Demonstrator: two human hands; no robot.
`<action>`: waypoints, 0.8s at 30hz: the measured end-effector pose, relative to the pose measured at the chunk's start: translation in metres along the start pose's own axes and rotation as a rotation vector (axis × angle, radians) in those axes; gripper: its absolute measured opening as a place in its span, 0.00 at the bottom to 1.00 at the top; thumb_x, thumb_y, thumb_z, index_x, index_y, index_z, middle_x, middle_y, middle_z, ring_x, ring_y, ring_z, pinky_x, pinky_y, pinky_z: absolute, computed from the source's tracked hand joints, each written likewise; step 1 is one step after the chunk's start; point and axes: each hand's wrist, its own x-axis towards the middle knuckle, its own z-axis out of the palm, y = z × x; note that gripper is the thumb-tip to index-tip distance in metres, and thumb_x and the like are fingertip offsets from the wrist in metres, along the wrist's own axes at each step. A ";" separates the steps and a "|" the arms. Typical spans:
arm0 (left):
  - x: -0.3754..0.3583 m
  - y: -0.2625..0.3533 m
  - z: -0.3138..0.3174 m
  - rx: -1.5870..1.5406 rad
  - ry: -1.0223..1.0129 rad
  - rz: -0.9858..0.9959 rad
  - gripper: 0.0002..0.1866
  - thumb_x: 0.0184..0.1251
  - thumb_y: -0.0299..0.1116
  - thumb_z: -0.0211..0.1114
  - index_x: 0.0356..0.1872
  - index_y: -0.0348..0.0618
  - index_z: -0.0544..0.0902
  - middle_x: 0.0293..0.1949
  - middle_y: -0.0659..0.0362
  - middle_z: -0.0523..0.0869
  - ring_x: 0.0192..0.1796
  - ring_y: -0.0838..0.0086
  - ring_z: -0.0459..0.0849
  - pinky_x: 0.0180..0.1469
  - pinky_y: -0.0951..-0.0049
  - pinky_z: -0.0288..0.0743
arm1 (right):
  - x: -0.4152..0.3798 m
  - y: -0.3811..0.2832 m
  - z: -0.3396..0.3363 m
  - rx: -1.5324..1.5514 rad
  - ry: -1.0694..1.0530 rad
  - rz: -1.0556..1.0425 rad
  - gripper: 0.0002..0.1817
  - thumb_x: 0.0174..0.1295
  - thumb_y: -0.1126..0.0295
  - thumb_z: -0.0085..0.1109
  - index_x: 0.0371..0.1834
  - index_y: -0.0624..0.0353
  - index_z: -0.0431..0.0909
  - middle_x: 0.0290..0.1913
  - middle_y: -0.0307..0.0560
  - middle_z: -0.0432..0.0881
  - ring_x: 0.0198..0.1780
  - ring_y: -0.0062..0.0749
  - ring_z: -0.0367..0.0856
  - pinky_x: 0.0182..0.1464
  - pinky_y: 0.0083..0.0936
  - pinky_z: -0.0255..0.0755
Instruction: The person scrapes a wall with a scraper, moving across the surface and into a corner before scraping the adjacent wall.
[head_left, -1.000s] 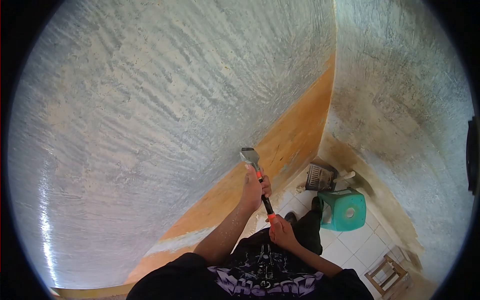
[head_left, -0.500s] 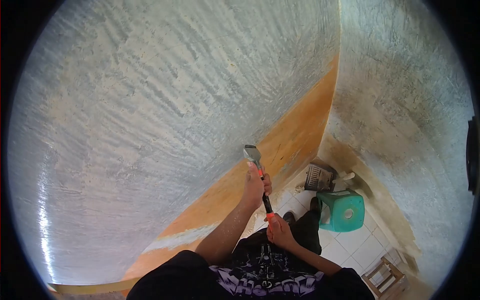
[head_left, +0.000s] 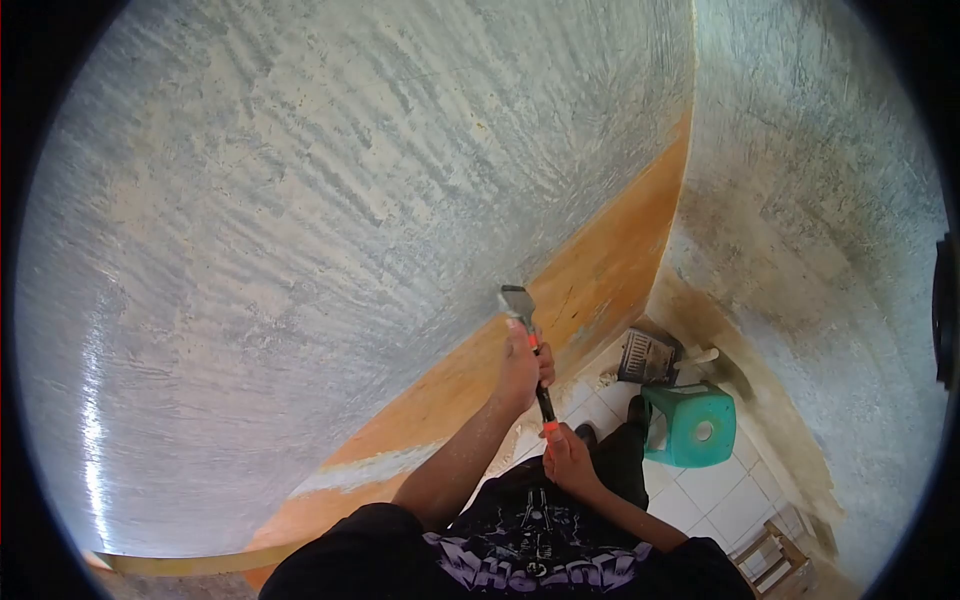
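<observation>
My left hand (head_left: 522,370) is wrapped round the upper handle of a long scraper (head_left: 518,300), just below its wide metal blade. Lower down, my right hand (head_left: 568,458) grips the orange end of the same handle. The blade is at the wall, near the line where the scraped grey surface (head_left: 330,260) meets a band of orange paint (head_left: 590,270). Whether the blade touches the wall I cannot tell.
A green plastic stool (head_left: 703,428) stands on the white tiled floor (head_left: 710,485) at the lower right. Behind it a dark crate (head_left: 645,357) sits in the corner. A wooden stool (head_left: 770,560) is at bottom right. Another grey wall (head_left: 820,230) rises on the right.
Both hands and the scraper appear slightly further right, and so do the wall corner and stool, as the view has shifted. The grip of both hands is unchanged.
</observation>
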 end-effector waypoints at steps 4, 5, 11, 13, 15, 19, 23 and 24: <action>-0.001 -0.003 -0.007 -0.099 -0.018 -0.057 0.30 0.72 0.71 0.38 0.37 0.52 0.65 0.16 0.67 0.58 0.15 0.81 0.57 0.18 0.76 0.56 | -0.005 -0.004 -0.003 0.002 -0.003 0.025 0.22 0.78 0.49 0.41 0.47 0.59 0.72 0.19 0.35 0.66 0.17 0.16 0.63 0.19 0.17 0.61; 0.001 -0.002 -0.004 -0.084 -0.021 -0.050 0.30 0.72 0.71 0.39 0.37 0.52 0.65 0.16 0.67 0.59 0.15 0.82 0.57 0.18 0.76 0.56 | -0.003 -0.005 -0.002 0.004 -0.012 0.015 0.21 0.78 0.50 0.41 0.48 0.59 0.72 0.19 0.35 0.66 0.17 0.16 0.63 0.19 0.17 0.61; 0.002 -0.001 0.004 -0.072 -0.034 -0.041 0.31 0.72 0.71 0.38 0.36 0.52 0.66 0.17 0.67 0.59 0.15 0.82 0.57 0.18 0.76 0.56 | 0.002 -0.001 -0.006 -0.044 0.040 -0.040 0.21 0.78 0.51 0.42 0.48 0.59 0.72 0.19 0.34 0.66 0.17 0.16 0.64 0.19 0.17 0.61; 0.001 0.003 0.006 -0.069 -0.011 -0.068 0.30 0.72 0.71 0.35 0.37 0.53 0.66 0.16 0.69 0.57 0.15 0.82 0.55 0.19 0.76 0.55 | 0.001 -0.002 -0.010 -0.056 0.051 -0.018 0.21 0.78 0.51 0.42 0.47 0.59 0.72 0.19 0.34 0.66 0.18 0.16 0.65 0.20 0.17 0.61; 0.003 0.002 0.007 -0.064 -0.007 -0.060 0.30 0.72 0.71 0.35 0.37 0.53 0.66 0.16 0.69 0.57 0.15 0.82 0.54 0.19 0.76 0.55 | 0.003 -0.001 -0.011 -0.077 0.057 -0.018 0.21 0.78 0.51 0.42 0.47 0.60 0.72 0.19 0.34 0.66 0.18 0.15 0.65 0.20 0.17 0.61; 0.003 0.000 0.005 -0.063 -0.051 -0.028 0.30 0.72 0.71 0.35 0.37 0.53 0.66 0.16 0.69 0.57 0.15 0.83 0.54 0.20 0.76 0.55 | 0.001 0.001 -0.011 -0.116 0.086 -0.047 0.21 0.78 0.51 0.42 0.47 0.61 0.72 0.19 0.34 0.67 0.18 0.15 0.65 0.20 0.16 0.61; 0.001 0.004 0.007 -0.082 -0.049 -0.050 0.30 0.72 0.71 0.35 0.38 0.54 0.66 0.16 0.69 0.57 0.15 0.83 0.54 0.20 0.77 0.55 | 0.000 -0.004 -0.012 -0.149 0.114 -0.033 0.21 0.77 0.53 0.44 0.46 0.61 0.76 0.20 0.35 0.71 0.22 0.16 0.70 0.25 0.20 0.65; 0.001 0.005 0.008 -0.071 -0.048 -0.046 0.30 0.72 0.71 0.35 0.38 0.54 0.66 0.16 0.69 0.57 0.15 0.83 0.54 0.20 0.77 0.55 | 0.001 -0.006 -0.010 -0.148 0.104 -0.052 0.21 0.78 0.52 0.43 0.46 0.61 0.75 0.19 0.34 0.70 0.20 0.16 0.68 0.24 0.18 0.64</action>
